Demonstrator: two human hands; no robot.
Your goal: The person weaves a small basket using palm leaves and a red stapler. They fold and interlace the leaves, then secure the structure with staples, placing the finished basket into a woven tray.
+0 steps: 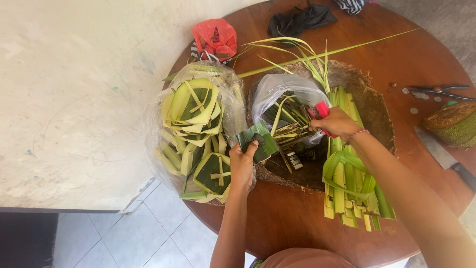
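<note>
One folded green leaf piece [259, 141] is pinched in the left hand [241, 164], thumb over its lower edge, fingers closed behind it; it is held just above the near-left rim of the woven basket tray [369, 101]. A red stapler [321, 113] is clasped in the right hand [335, 124], fingers wrapped shut round it, over the tray's middle. Beside it inside the tray, a clear plastic bag [277, 89] of cut leaf strips is seen. Bundled green and yellow palm strips [347, 188] lie across the tray's near-right edge. Left of the tray, a plastic bag of finished square leaf trays [198, 134] is stacked. Beyond the tray, a red bag [214, 37] and black cloth [300, 21] are noted. Right of the tray, scissors [439, 90] and a knife [441, 154] rest on the round wooden table [292, 218].
</note>
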